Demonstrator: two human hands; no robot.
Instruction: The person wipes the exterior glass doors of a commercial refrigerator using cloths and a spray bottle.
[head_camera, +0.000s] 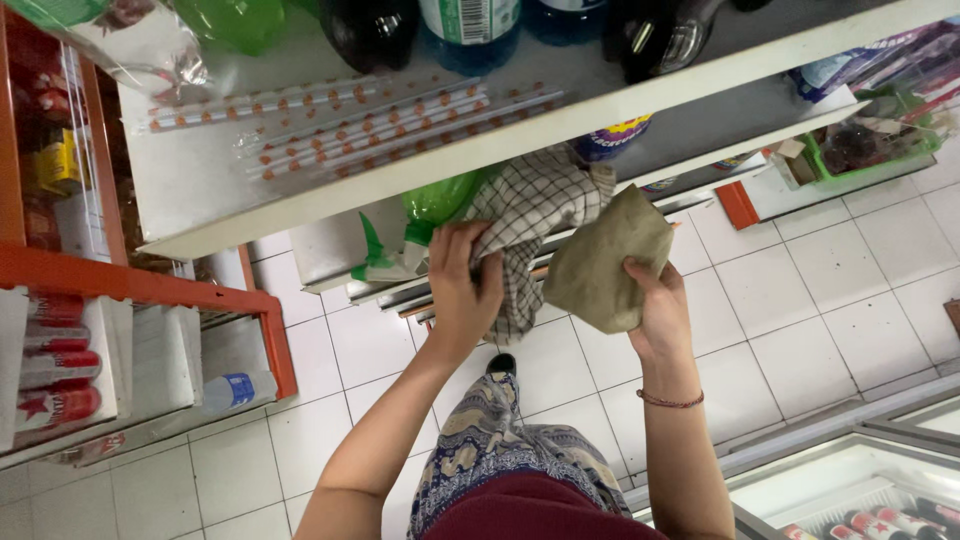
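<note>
Under a white shelf (300, 190), left hand (462, 285) grips checked cloth (530, 215); raised right hand (655, 310) clasps brown paper bag (600, 265).

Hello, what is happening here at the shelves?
A person stands on a white tiled floor before a white shelf. The left hand grips a checked cloth at the shelf's edge. The right hand holds a flat brown paper packet. Bottles and wrapped straws sit on the shelf above.

White shelf (200, 190): bottles (470, 30), wrapped straws (380, 125) on top.
</note>
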